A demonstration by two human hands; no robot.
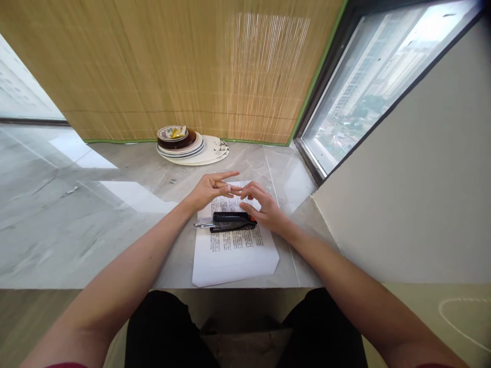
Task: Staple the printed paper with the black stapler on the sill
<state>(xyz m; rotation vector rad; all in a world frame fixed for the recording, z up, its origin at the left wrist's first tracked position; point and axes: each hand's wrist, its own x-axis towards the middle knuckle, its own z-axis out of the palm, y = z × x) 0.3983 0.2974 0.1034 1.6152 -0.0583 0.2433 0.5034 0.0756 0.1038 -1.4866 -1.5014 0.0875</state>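
A black stapler lies on its side across a stack of printed paper. Its metal staple tray sticks out to the left, and a small orange patch shows at its right end. Above the stapler, my left hand has its index finger stretched out, with the thumb pressed toward the other fingers. Anything in that pinch is too small to make out. My right hand meets the left fingertips with bent fingers. Its thumb is apart from them, close over the stapler's right end.
Stacked plates stand at the back, with a small yellow packet on top. Behind them hangs a bamboo blind. A window and a pale wall bound the right side of the marble counter.
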